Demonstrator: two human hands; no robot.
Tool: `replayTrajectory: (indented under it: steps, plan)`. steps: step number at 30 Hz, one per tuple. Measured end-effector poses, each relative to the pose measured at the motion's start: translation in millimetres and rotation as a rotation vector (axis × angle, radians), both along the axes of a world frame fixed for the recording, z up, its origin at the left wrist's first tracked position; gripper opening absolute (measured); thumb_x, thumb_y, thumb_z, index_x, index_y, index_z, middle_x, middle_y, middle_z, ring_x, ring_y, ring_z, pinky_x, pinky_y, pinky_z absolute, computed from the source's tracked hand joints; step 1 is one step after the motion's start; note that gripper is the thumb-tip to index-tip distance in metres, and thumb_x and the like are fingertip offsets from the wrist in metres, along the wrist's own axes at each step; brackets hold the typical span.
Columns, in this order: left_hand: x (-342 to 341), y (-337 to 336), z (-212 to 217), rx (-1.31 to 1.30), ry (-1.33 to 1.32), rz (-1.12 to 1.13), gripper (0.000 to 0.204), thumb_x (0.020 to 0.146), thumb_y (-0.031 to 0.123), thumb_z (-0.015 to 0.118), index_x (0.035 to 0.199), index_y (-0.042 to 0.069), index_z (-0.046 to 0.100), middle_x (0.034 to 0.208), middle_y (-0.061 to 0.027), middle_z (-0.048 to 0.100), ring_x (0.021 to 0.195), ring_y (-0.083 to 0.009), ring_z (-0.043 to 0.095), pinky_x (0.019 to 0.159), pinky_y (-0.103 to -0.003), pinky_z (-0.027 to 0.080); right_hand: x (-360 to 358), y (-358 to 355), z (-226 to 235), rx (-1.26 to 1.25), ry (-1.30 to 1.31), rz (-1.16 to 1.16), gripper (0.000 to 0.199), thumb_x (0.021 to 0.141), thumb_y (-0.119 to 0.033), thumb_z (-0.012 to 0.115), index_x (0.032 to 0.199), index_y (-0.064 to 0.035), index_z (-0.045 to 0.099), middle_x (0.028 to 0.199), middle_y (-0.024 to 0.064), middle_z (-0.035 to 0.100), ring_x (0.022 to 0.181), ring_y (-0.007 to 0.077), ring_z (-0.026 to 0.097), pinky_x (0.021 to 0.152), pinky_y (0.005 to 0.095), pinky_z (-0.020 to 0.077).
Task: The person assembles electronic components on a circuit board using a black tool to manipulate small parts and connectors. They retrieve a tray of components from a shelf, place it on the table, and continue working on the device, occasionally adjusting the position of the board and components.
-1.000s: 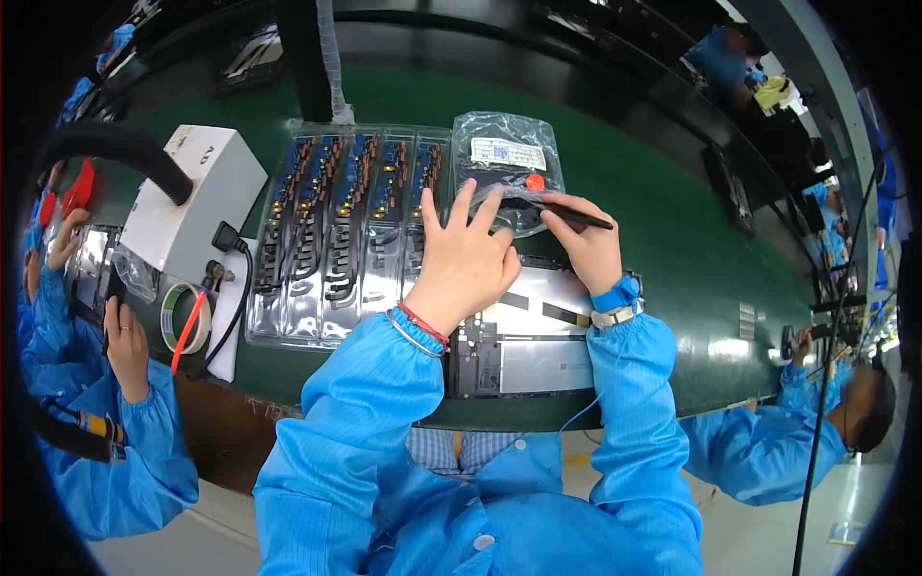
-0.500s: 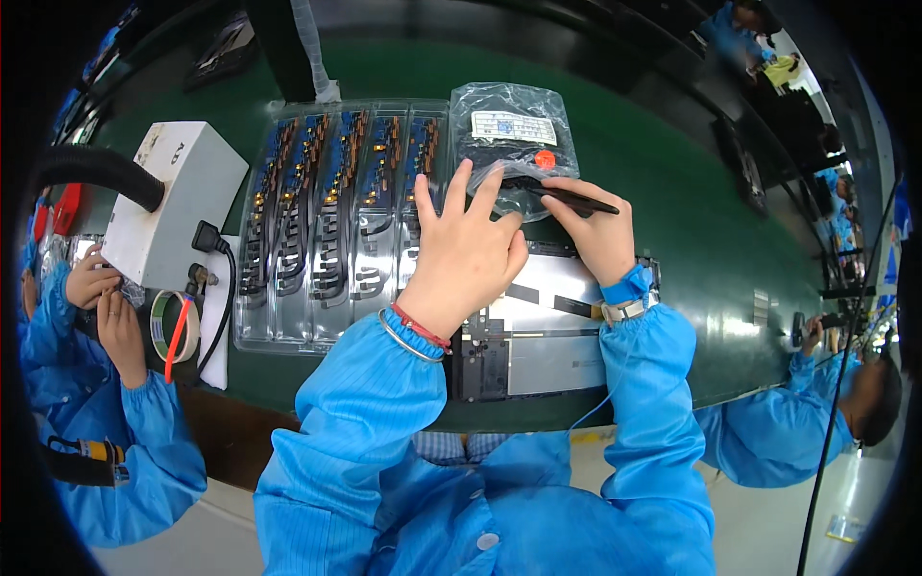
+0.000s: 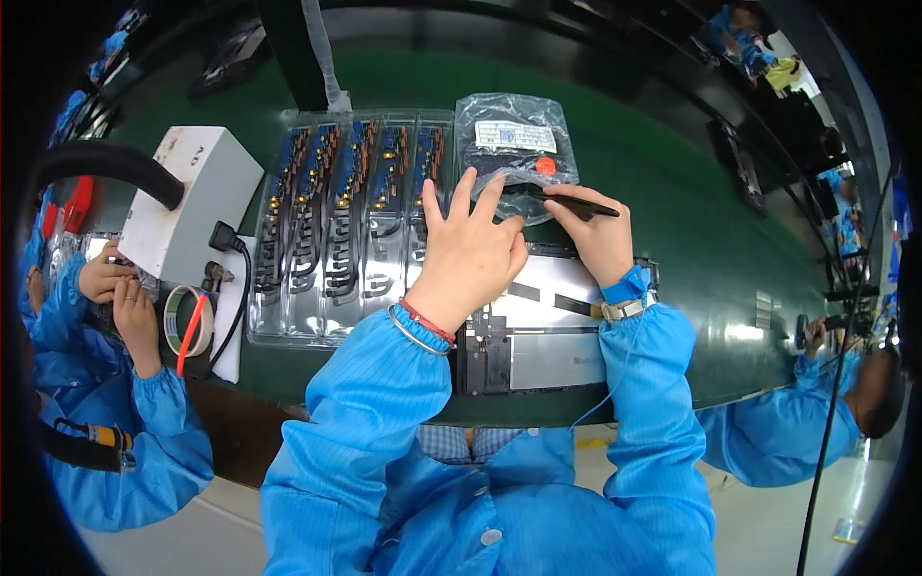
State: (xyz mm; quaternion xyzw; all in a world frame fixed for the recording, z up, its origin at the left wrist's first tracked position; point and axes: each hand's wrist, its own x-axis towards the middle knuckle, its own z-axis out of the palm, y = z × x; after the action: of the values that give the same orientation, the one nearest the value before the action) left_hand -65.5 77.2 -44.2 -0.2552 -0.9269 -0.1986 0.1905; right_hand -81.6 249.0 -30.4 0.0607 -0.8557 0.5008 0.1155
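Note:
My left hand (image 3: pixel 471 245) has its fingers spread, with its fingertips at the near edge of a clear plastic bag (image 3: pixel 490 163). The bag holds dark contents and bears a white label and a round orange sticker. My right hand (image 3: pixel 605 235) is closed on slim black tweezers (image 3: pixel 588 204), which point left into the bag's crumpled near end. Their tips are hard to make out there. Below both hands lies an opened flat device (image 3: pixel 557 360) with silver panels and dark circuitry, partly covered by my wrists.
Left of my hands, a clear compartment tray (image 3: pixel 298 326) holds several rows of blue boards with black cables. Beyond it stand a white box (image 3: pixel 206 192) with a black hose, a tape roll (image 3: pixel 188 326) and a black-plugged cable (image 3: pixel 229 237). Co-workers sit on both sides.
The view has shifted slightly, so the tray and white box appear further right and lower. Both hands keep nearly the same pose, the right one still holding the tweezers at the bag.

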Motion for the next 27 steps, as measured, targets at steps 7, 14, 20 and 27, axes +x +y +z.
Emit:
replayTrajectory:
  steps: [7, 14, 20, 27]
  plan:
    - [0, -2, 12, -0.053, 0.164, -0.035, 0.019, 0.069, 0.014, 0.057, 0.087, 0.015, 0.064, 0.104, -0.003, 0.054, 0.114, -0.0265, 0.041, 0.094, -0.067, 0.013, 82, 12, 55, -0.228, 0.113, 0.018, 0.016, 0.074, -0.001, 0.064, 0.089, 0.0016, 0.065, 0.088, 0.0097, 0.065, 0.082, 0.0119, 0.059, 0.069, 0.0236, 0.0478]
    - [84, -59, 79, 1.041, 0.183, -0.148, 0.021, 0.064, -0.006, 0.041, 0.075, 0.005, 0.055, 0.085, -0.0072, 0.057, 0.094, -0.022, 0.054, 0.093, -0.041, 0.034, 188, -33, 49, -0.728, -0.071, 0.045, 0.017, 0.076, 0.004, 0.058, 0.092, 0.0021, 0.062, 0.091, 0.0104, 0.063, 0.086, 0.017, 0.059, 0.079, 0.0283, 0.047]
    - [209, -146, 13, 2.008, -0.464, -0.13, 0.025, 0.072, 0.003, 0.042, 0.095, 0.004, 0.05, 0.097, -0.0064, 0.053, 0.094, -0.0189, 0.052, 0.083, -0.032, 0.044, 210, -171, 13, -1.206, -0.596, 0.467, 0.023, 0.084, -0.011, 0.058, 0.106, -0.003, 0.057, 0.098, 0.0055, 0.06, 0.091, 0.0139, 0.058, 0.077, 0.0242, 0.0471]
    - [254, -225, -22, 2.133, -0.376, 0.135, 0.041, 0.091, 0.034, 0.031, 0.115, 0.004, 0.045, 0.11, -0.0069, 0.049, 0.101, -0.0175, 0.046, 0.092, -0.034, 0.035, 203, -311, -20, -1.16, -0.772, 0.723, 0.019, 0.083, -0.018, 0.061, 0.098, -0.0073, 0.061, 0.086, -0.0001, 0.06, 0.073, 0.007, 0.056, 0.063, 0.0189, 0.0466]
